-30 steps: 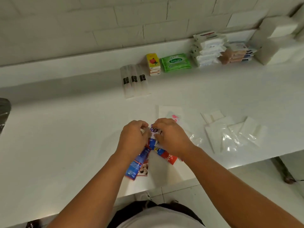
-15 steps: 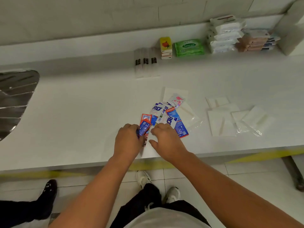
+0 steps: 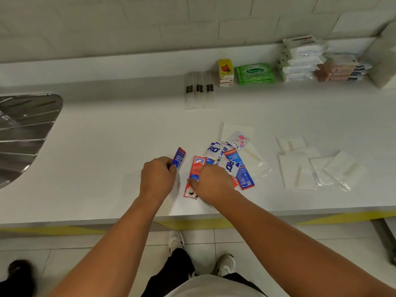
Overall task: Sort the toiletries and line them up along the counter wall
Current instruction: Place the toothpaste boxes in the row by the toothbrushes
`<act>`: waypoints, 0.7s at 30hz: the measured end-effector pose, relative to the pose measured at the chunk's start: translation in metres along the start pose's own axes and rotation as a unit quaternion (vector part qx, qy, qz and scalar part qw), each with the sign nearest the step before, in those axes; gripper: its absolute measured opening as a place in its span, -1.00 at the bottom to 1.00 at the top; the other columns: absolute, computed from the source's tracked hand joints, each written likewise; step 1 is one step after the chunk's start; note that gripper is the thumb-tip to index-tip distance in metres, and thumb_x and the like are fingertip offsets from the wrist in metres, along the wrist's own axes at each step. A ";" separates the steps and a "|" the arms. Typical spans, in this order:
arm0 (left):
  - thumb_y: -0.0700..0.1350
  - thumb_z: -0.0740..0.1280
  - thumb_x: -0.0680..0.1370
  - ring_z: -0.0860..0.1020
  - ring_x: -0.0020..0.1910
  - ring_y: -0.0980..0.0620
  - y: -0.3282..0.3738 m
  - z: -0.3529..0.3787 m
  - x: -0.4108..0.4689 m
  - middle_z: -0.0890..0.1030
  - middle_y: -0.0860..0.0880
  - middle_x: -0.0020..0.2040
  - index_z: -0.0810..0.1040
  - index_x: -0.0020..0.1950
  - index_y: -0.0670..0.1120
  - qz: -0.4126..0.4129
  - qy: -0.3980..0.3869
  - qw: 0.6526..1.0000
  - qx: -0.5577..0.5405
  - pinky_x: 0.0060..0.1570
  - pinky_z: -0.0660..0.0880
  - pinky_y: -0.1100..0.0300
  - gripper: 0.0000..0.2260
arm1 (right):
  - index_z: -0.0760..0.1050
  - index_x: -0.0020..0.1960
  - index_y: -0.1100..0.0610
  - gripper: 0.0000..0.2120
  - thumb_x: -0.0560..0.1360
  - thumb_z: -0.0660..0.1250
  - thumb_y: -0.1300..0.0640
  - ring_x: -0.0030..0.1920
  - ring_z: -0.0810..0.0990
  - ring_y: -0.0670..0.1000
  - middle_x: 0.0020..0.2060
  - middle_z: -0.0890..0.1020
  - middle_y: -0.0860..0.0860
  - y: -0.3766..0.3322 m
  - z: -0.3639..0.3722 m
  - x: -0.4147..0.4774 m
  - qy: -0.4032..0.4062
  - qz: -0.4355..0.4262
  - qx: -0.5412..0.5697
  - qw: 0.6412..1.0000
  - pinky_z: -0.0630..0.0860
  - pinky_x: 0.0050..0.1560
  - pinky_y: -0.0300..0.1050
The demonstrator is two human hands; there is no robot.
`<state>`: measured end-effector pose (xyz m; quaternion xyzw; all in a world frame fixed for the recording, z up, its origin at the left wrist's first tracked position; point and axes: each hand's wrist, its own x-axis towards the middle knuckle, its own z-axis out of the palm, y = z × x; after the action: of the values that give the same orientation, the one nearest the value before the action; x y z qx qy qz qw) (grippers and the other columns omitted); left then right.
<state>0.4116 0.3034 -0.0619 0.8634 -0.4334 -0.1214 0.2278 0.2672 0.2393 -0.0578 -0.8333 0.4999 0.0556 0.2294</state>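
A pile of small sachets [image 3: 230, 161] lies near the front of the white counter [image 3: 107, 146], among them blue-and-red Colgate ones and white RD ones. My left hand [image 3: 157, 179] pinches a blue sachet [image 3: 179, 160] and holds it just left of the pile. My right hand [image 3: 211, 184] pinches a red sachet [image 3: 196, 171] lying flat at the pile's left edge. Along the wall stand sorted items: clear toothbrush packs [image 3: 199, 90], a stack of small yellow-topped boxes [image 3: 226, 72], a green wipes pack [image 3: 255, 73] and stacked white packs [image 3: 300, 58].
Clear plastic packets with white contents [image 3: 310, 166] lie scattered on the counter's right. A steel sink drainboard [image 3: 23, 129] sits at the left. More stacked packs [image 3: 340, 68] and a white box [image 3: 383, 61] stand far right at the wall. Another person's black shoe [image 3: 19, 275] is on the floor.
My left hand has pulled a blue sachet out of the pile to the left. My right hand has moved onto the red sachet. The camera has tilted down and drawn back.
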 end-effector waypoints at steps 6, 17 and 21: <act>-0.09 0.37 0.57 0.65 -0.14 -0.01 -0.009 -0.010 0.032 0.72 -0.08 0.02 0.67 0.14 -0.12 -0.003 -0.015 0.998 -0.054 -0.26 0.52 0.21 -0.81 | 0.43 0.24 0.19 -0.51 0.50 0.36 -0.15 0.06 0.59 0.11 0.05 0.58 0.10 -0.018 -0.011 0.026 -0.068 0.042 -0.029 0.996 0.47 -0.10 -0.07; -0.07 0.47 0.51 0.63 -0.17 0.08 -0.022 -0.019 0.125 0.72 -0.05 -0.04 0.68 0.09 -0.12 -0.016 -0.061 0.981 -0.181 -0.28 0.44 0.38 -0.80 | 0.27 -0.22 0.09 -0.71 0.54 0.31 0.01 -0.24 0.54 0.07 -0.28 0.55 0.02 -0.025 -0.020 0.071 -0.077 0.117 -0.033 0.990 0.51 -0.17 -0.09; -0.10 0.51 0.49 0.70 -0.18 -0.02 -0.020 -0.023 0.181 0.72 -0.09 -0.09 0.66 -0.04 -0.10 -0.042 -0.085 0.960 -0.264 -0.11 0.64 0.09 -0.88 | 0.37 -0.13 0.11 -0.76 0.51 0.36 -0.02 -0.23 0.57 0.07 -0.35 0.48 -0.01 -0.027 -0.020 0.079 -0.086 0.152 -0.021 0.984 0.57 -0.12 -0.07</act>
<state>0.5424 0.1748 -0.0538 0.7767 -0.3672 -0.3141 0.4041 0.3267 0.1770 -0.0567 -0.7443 0.5978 0.1719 0.2430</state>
